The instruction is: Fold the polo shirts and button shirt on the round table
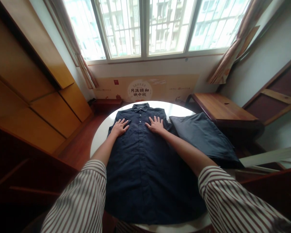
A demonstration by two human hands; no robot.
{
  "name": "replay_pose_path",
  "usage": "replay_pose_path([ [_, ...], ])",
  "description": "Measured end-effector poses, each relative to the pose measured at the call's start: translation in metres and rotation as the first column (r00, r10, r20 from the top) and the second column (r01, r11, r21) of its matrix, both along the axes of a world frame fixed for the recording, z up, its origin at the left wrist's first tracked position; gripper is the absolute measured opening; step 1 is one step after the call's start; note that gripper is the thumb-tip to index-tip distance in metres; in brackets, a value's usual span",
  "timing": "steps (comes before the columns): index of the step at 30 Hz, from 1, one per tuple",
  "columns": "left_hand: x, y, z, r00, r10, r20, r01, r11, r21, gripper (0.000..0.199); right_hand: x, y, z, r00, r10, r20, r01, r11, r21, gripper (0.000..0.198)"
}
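A dark navy button-up shirt (139, 161) lies front side up on a round white table, its collar toward the window and its hem near me. My left hand (120, 127) rests flat on the left chest of the shirt as I see it, fingers spread. On the other side of the button row, my right hand (155, 125) presses flat with its fingers apart. Neither hand grips the cloth. The shirt's sleeves are mostly out of sight. To the right of the shirt, a folded black garment or cloth (201, 136) overhangs the table edge.
The white table's rim (97, 142) shows at the left. A wooden side table (225, 105) stands at the back right, near a leaning wooden frame (278, 90). Yellow-brown cabinets (26, 106) line the left wall. Barred windows (145, 29) with curtains are ahead.
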State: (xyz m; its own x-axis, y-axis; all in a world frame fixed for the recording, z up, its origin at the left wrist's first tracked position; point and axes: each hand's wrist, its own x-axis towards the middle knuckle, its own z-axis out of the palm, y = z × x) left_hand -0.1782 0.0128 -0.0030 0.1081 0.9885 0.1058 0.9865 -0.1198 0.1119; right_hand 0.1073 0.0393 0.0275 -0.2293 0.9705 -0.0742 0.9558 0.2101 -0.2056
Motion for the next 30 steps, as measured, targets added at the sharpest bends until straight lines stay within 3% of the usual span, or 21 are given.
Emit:
replay_pose_path([
  [3,0.0,0.0,0.001,0.999,-0.007,0.032,0.007,1.0,0.019,0.057,0.0,-0.006,0.023,1.0,0.027,0.009,-0.027,0.999,-0.024,0.079],
  [6,0.004,-0.004,0.006,0.994,0.0,0.108,-0.016,0.989,0.144,0.05,0.004,-0.037,0.05,0.981,0.191,0.04,-0.192,0.981,0.017,0.072],
  [9,0.01,-0.017,0.012,0.983,0.041,0.177,-0.094,0.948,0.305,0.041,0.023,-0.1,0.069,0.887,0.462,-0.018,-0.457,0.882,0.115,0.049],
  [11,0.012,-0.036,0.014,0.979,0.051,0.196,-0.118,0.93,0.347,0.037,0.047,-0.151,0.071,0.816,0.575,-0.06,-0.559,0.811,0.174,0.04],
  [14,0.01,-0.085,0.014,0.976,-0.026,0.216,-0.055,0.933,0.356,0.033,0.095,-0.218,0.057,0.753,0.65,-0.105,-0.625,0.756,0.197,0.037],
  [18,0.001,-0.19,0.013,0.947,-0.184,0.264,0.08,0.93,0.36,0.026,0.157,-0.27,0.02,0.695,0.711,-0.108,-0.68,0.699,0.221,0.064],
  [21,-0.008,-0.273,0.015,0.907,-0.343,0.243,0.279,0.924,0.262,0.03,0.189,-0.293,-0.004,0.712,0.696,-0.091,-0.654,0.706,0.273,0.079],
  [23,-0.013,-0.316,0.014,0.869,-0.464,0.169,0.434,0.881,0.189,0.047,0.201,-0.305,-0.014,0.738,0.671,-0.076,-0.619,0.717,0.32,0.079],
  [26,-0.024,-0.351,0.009,0.831,-0.557,0.015,0.549,0.823,0.15,0.059,0.209,-0.317,-0.022,0.735,0.678,-0.025,-0.614,0.681,0.4,0.065],
  [30,-0.04,-0.356,0.004,0.81,-0.582,-0.076,0.582,0.779,0.233,0.059,0.217,-0.312,-0.026,0.665,0.746,0.044,-0.67,0.57,0.476,0.047],
])
